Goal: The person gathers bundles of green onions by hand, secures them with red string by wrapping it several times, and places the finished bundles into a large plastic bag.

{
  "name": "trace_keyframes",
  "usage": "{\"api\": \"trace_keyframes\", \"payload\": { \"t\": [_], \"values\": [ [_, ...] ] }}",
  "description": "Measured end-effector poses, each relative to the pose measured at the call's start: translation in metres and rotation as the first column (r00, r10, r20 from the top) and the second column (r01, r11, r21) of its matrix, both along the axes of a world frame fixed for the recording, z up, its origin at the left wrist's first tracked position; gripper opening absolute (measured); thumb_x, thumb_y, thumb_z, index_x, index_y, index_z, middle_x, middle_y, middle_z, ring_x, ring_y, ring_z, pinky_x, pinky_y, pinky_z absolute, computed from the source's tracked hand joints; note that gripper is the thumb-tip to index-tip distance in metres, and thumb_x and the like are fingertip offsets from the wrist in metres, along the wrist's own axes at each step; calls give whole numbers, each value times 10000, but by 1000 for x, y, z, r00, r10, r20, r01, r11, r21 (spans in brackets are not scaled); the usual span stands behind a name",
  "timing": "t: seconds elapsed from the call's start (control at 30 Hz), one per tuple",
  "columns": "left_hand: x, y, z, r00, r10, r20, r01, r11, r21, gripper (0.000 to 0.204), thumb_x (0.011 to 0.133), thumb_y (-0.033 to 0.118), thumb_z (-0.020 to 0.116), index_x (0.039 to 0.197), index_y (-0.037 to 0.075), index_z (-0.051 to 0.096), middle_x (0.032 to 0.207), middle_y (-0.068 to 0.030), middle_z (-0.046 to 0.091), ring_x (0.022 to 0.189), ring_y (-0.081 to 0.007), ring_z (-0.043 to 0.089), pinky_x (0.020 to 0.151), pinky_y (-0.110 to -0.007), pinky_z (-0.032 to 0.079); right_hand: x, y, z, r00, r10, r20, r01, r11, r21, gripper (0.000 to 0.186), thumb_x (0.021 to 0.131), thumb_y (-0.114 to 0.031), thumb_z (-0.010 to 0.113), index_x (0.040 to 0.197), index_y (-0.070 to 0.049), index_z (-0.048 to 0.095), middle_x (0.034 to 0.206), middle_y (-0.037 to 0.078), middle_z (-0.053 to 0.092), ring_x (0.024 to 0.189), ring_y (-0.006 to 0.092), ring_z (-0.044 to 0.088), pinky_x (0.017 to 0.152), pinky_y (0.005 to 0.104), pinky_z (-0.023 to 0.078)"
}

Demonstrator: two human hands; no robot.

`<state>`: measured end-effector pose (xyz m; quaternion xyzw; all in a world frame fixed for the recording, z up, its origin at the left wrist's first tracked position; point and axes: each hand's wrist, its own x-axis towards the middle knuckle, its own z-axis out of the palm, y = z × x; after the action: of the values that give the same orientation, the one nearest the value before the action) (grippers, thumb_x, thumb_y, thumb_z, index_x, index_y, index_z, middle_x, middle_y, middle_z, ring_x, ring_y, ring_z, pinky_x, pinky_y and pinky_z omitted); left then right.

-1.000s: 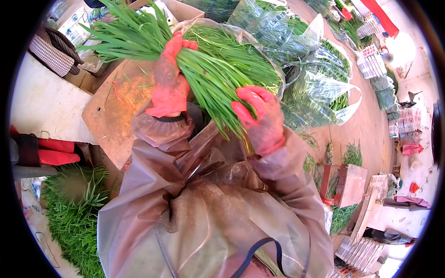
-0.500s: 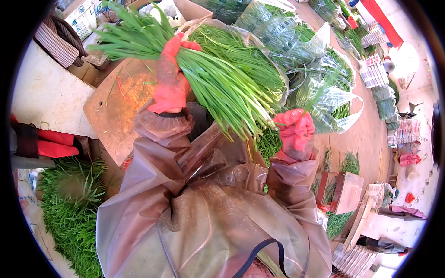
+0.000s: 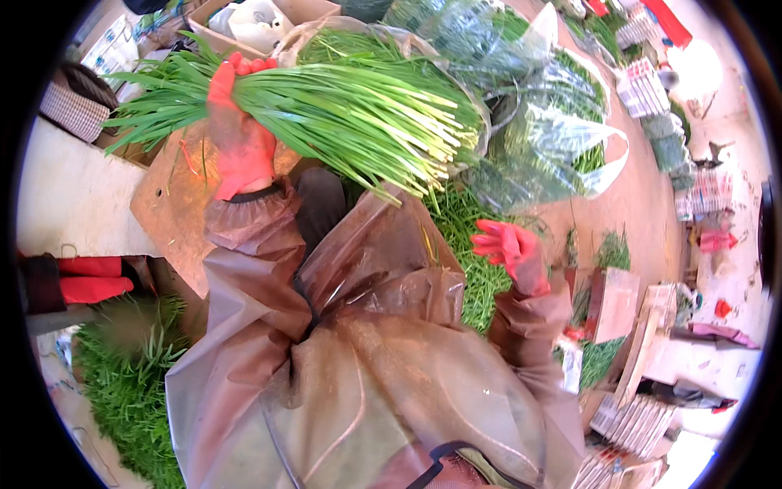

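Note:
In a red rubber glove, my left hand (image 3: 239, 134) grips a thick bunch of long green leaves that look like garlic chives (image 3: 350, 106). The bunch lies sideways across the upper middle, leaf tips to the left and pale cut ends to the right. Lower and to the right, my right hand (image 3: 513, 251), gloved in red too, is apart from the bunch. Its fingers are spread a little and hold nothing I can see. Loose chives (image 3: 481, 285) lie below and beside that hand. Behind the bunch is an open plastic bag (image 3: 486, 122) packed with more chives.
Clear plastic bags (image 3: 554, 138) of greens stand at the upper right. A brown board (image 3: 167, 216) lies left of my lap, near a white surface (image 3: 73, 187). At the lower left is a big green heap (image 3: 122, 399). A small wooden stool-like block (image 3: 615, 306) stands at right.
My left hand has moved left with the bunch, which now lies more level. My right hand has dropped away from the cut ends, and its closed fingers have opened; the strand at them no longer shows.

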<state>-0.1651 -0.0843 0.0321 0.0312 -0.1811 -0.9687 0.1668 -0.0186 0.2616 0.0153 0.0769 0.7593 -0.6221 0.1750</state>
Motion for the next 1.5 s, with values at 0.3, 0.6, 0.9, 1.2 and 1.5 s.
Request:
{"api": "trace_keyframes", "payload": {
  "t": [0.3,0.6,0.9,1.2,1.5],
  "values": [
    [4,3,16,997,-58,60,55,998,35,116,765,98,522,702,21,463,652,-55,486,668,-198,504,752,-321,431,-35,-93,-13,988,-152,26,149,902,-406,299,835,-228,438,855,39,570,618,95,578,407,93,436,392,204,328],
    [-2,4,1,994,0,108,-1,1000,9,96,764,79,520,796,-3,481,685,-87,510,680,-217,514,698,-331,439,-2,-18,-28,959,-159,-236,221,937,269,257,736,-129,601,964,-20,556,842,81,590,727,196,556,585,298,465],
    [-2,31,16,989,20,149,-14,999,-44,102,776,87,514,773,-1,463,672,-61,501,641,-188,507,641,-290,445,-83,-125,33,527,446,-724,285,710,644,157,662,-190,627,782,-109,566,723,73,515,699,250,512,585,353,425],
    [0,-10,-1,997,6,80,-13,996,87,103,771,88,513,745,1,463,666,-74,492,664,-198,501,694,-324,442,-19,11,-19,767,640,-33,-481,610,630,106,679,-169,622,747,-95,589,724,75,551,607,235,509,534,317,400],
    [10,12,14,986,2,-164,1,1000,17,221,799,88,501,980,-18,434,717,-40,471,715,-181,495,878,-383,386,-34,-54,31,583,424,-693,104,807,581,382,648,-96,656,1011,-65,539,1044,93,511,927,225,503,763,309,440]
  ]
}}
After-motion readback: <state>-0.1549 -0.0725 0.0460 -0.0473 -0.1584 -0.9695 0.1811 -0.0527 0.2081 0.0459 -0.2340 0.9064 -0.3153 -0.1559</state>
